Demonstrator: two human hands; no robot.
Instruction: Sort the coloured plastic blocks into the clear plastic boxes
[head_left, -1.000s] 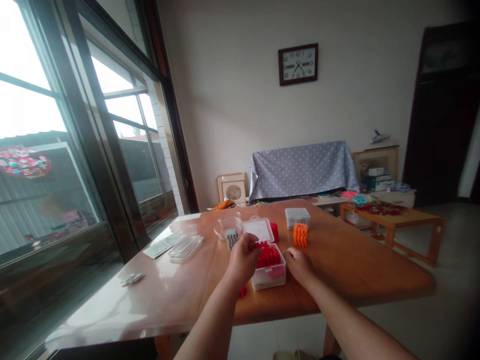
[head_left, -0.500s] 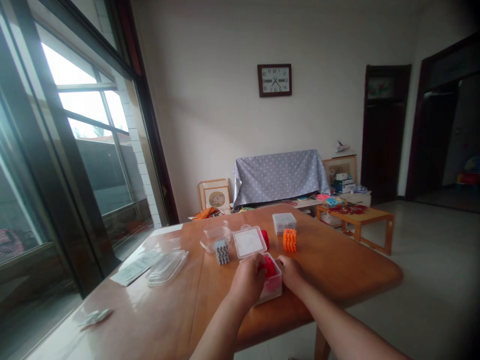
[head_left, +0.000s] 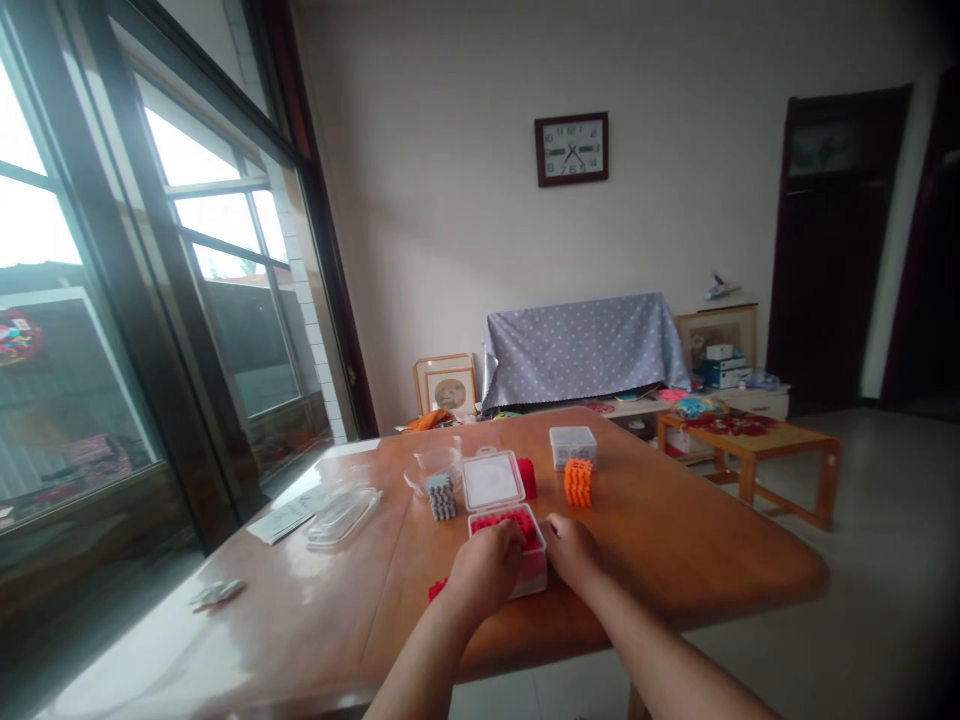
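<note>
An open clear plastic box (head_left: 534, 578) holding red notched plastic pieces (head_left: 491, 522) sits near the table's front edge. Its hinged lid (head_left: 493, 479) is tilted back behind it. Over the box's near left part is my left hand (head_left: 487, 568), its fingers curled down among the red pieces; whatever they grip is hidden. My right hand (head_left: 571, 550) is closed against the right wall of the box. A loose red piece (head_left: 437, 589) shows beside my left wrist. A stacked red block (head_left: 528, 478) stands partly hidden behind the lid.
A grey block (head_left: 441, 497), a clear round container (head_left: 435, 470) and an orange block (head_left: 578, 483) stand farther back. Beyond is a closed clear box (head_left: 573, 449). Clear lids (head_left: 341, 517), a paper sheet (head_left: 283, 512) and a small packet (head_left: 217, 594) lie left.
The view has turned slightly left. My left hand has lowered in the box, and the red pieces inside lie more level. The loose red piece by my left wrist has come into sight.
</note>
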